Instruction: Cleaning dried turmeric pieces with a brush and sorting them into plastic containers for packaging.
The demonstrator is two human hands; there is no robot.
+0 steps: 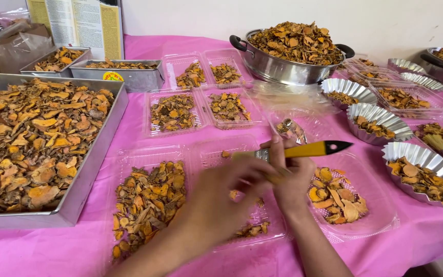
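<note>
Both forearms rise from the bottom edge and meet over an open clear clamshell on the pink table. My right hand grips a yellow-handled brush, its dark handle tip pointing right and its bristle end hidden by the left hand. My left hand lies across the clamshell with fingers curled; it is blurred, so I cannot tell whether it holds anything. Dried orange slices fill the clamshell's left half, kept apart from the sparse right half. A big metal tray of slices sits to the left, within easy reach.
</note>
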